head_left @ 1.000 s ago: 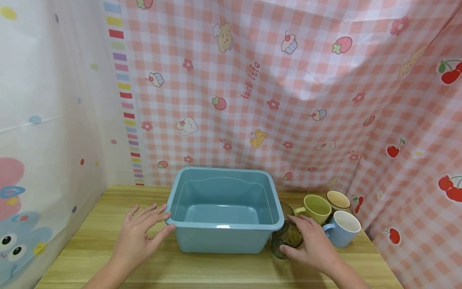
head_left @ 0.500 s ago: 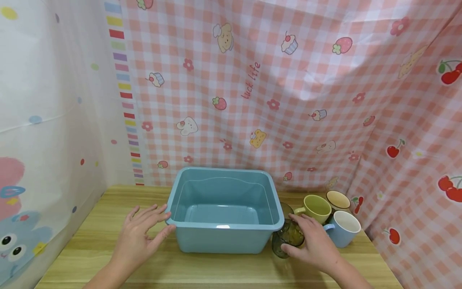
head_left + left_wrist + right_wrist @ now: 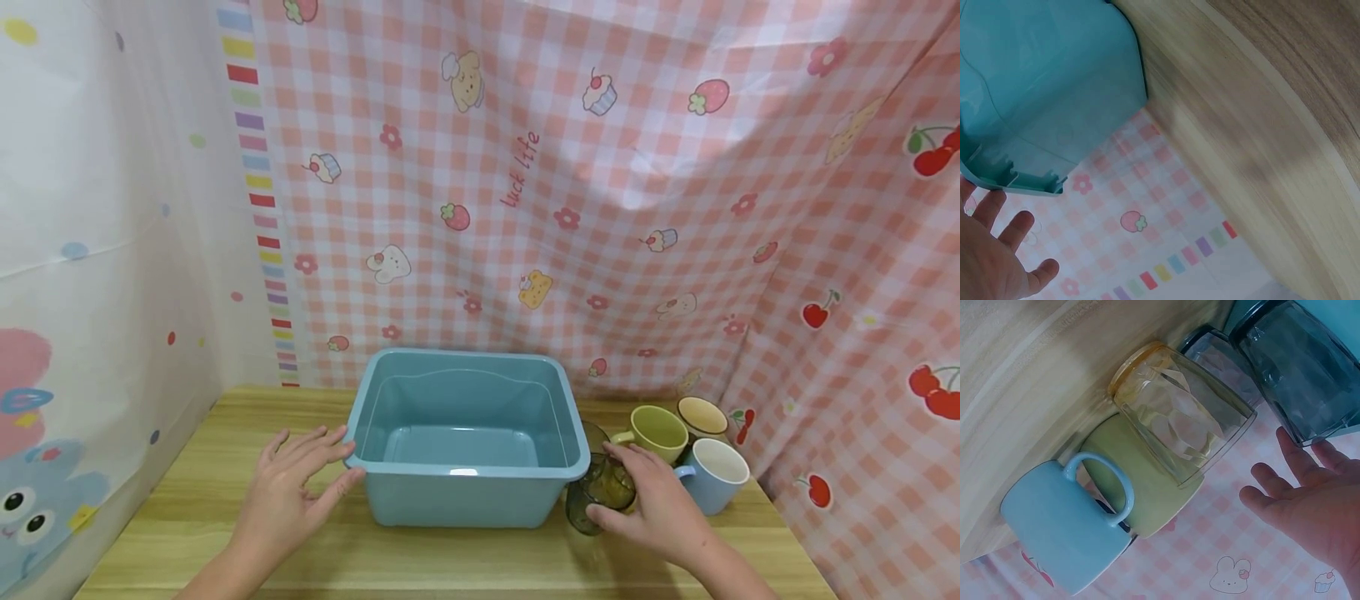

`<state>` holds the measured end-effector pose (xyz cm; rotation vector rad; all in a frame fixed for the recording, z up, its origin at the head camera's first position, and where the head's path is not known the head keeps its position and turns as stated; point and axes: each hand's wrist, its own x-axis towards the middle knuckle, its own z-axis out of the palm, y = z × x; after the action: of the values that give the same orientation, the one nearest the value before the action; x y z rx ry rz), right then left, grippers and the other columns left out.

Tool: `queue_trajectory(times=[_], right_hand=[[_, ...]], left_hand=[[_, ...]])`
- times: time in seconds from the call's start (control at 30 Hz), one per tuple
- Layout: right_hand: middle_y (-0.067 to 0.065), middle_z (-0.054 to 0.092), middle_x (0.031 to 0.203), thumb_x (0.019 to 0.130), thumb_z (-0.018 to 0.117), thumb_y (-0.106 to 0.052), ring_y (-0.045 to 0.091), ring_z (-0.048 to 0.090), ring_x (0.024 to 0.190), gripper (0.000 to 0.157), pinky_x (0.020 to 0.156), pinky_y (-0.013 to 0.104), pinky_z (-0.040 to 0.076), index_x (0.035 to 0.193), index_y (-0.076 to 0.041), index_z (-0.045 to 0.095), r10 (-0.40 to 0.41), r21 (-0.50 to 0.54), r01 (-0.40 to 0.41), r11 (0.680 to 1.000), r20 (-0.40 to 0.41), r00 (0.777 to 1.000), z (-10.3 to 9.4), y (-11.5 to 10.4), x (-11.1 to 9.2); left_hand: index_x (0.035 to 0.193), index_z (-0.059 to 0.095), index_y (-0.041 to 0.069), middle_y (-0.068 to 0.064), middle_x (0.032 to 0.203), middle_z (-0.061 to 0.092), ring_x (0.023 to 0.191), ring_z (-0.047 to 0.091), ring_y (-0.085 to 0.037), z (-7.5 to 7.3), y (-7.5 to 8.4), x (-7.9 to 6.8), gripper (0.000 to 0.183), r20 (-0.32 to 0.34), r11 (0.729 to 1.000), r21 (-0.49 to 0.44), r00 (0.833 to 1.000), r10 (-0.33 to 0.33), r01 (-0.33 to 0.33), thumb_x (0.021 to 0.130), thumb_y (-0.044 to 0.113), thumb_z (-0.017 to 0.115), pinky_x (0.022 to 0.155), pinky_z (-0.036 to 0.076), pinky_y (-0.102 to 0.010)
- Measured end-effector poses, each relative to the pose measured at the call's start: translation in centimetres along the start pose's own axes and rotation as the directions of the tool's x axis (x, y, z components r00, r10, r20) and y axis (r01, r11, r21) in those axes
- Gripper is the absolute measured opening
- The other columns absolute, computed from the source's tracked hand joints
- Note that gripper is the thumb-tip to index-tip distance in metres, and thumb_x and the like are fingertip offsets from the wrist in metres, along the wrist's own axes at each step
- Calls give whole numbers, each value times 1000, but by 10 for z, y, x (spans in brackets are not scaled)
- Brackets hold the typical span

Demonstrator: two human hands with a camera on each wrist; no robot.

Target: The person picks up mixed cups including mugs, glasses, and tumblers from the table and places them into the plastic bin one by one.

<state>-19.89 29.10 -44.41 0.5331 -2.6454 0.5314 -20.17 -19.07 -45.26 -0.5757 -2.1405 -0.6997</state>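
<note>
My left hand [image 3: 285,487], fingers extended, touches the left rim of a blue plastic tub [image 3: 465,500]. In the left wrist view its fingertips meet the tub's rim. A dark grey drinking glass [image 3: 579,507] stands upright against the tub's right side, and my right hand [image 3: 660,508] grips it near the rim, thumb on the near side and fingers on the far side. In the right wrist view, fingertips touch the rim of the dark glass [image 3: 1304,372]; the thumb is hidden. An amber-tinted glass [image 3: 1179,412] and a further grey glass [image 3: 1222,365] stand close by.
Right of the glasses are a green mug [image 3: 660,433], a light blue mug [image 3: 716,477] and a dark mug with a cream inside [image 3: 702,415]. All stand on a wood-grain table [image 3: 450,567]. Checked pink cloth [image 3: 480,250] hangs behind and at right.
My right hand and the rim of the dark glass have shifted slightly to the right. The left hand and the tub have stayed in place.
</note>
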Motion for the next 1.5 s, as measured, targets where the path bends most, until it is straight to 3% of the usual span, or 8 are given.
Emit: queue_trajectory(times=[0.4, 0.83, 1.5], right_hand=[[7, 75, 127, 76, 95, -47, 33, 69, 121, 83, 100, 58, 58, 140, -4, 65, -20, -17, 19, 1000, -12, 1000, -7, -1, 2], [12, 74, 134, 80, 93, -47, 54, 60, 133, 81, 106, 75, 49, 145, -10, 62, 23, 10, -23, 1000, 28, 999, -23, -3, 10], [17, 72, 137, 80, 93, -46, 54, 60, 133, 83, 105, 72, 51, 146, -8, 60, 36, -2, -36, 999, 37, 999, -33, 0, 15]], left_hand=[[111, 83, 14, -10, 123, 81, 111, 77, -42, 0, 0, -2, 39, 7, 1000, 0, 1000, -9, 9, 74, 23, 94, 105, 41, -80], [111, 83, 15, -8, 124, 81, 111, 77, -42, 0, -1, -1, 38, 3, 1000, 3, 1000, 7, -7, 77, 26, 94, 105, 42, -79], [110, 83, 13, -12, 123, 81, 113, 77, -42, 0, -2, -1, 39, 24, 1000, 7, 999, -22, 22, 74, 21, 95, 106, 41, -80]])
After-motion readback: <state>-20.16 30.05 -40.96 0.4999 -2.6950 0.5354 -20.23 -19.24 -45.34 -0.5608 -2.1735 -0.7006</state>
